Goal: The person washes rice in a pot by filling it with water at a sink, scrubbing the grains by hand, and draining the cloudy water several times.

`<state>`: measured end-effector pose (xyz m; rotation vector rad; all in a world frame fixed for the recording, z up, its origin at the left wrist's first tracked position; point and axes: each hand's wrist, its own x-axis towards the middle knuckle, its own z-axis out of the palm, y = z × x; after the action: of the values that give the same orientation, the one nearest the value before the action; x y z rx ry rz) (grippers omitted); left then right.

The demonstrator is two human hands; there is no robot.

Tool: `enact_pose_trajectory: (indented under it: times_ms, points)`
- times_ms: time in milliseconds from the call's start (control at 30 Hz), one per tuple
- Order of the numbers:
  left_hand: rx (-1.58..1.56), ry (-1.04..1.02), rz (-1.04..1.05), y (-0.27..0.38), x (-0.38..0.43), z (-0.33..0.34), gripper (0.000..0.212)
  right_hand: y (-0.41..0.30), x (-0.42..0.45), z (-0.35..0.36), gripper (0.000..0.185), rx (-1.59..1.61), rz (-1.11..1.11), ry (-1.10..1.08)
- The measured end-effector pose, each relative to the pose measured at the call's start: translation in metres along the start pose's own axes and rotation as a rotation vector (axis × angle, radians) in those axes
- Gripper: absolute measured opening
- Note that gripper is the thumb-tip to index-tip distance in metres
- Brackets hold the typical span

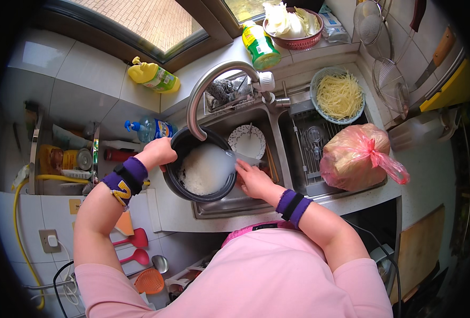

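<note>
A black inner pot is tilted to the right over the left basin of a steel double sink. White rice and cloudy water are inside, and water runs over the pot's right lip. My left hand grips the far-left rim. At the right rim, beside the stream, my right hand holds the pot with its fingers partly hidden. Below in the basin lie a patterned white plate and wooden chopsticks, partly covered by the stream and hand.
The curved faucet arches over the pot. A pump bottle stands close by my left hand. Over the right basin are a drying rack, a basket of pale shreds and a tied pink plastic bag. Strainers hang at right.
</note>
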<state>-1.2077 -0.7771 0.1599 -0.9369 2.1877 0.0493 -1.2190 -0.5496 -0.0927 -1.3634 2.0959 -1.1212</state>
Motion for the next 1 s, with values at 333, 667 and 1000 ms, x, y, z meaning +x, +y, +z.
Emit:
enact_pose_trajectory:
  times_ms: [333, 667, 1000]
  points:
    - [0.080, 0.025, -0.027, 0.007, -0.002, -0.006, 0.036, -0.006, 0.003, -0.003, 0.070, -0.006, 0.049, -0.056]
    - [0.109, 0.048, -0.032, 0.016, 0.000, -0.010, 0.024, -0.010, 0.004, -0.008, 0.072, -0.008, 0.070, -0.105]
    - [0.141, 0.031, -0.030, 0.027, -0.002, -0.013, 0.026, -0.005, 0.004, -0.001, 0.078, -0.075, 0.051, -0.091]
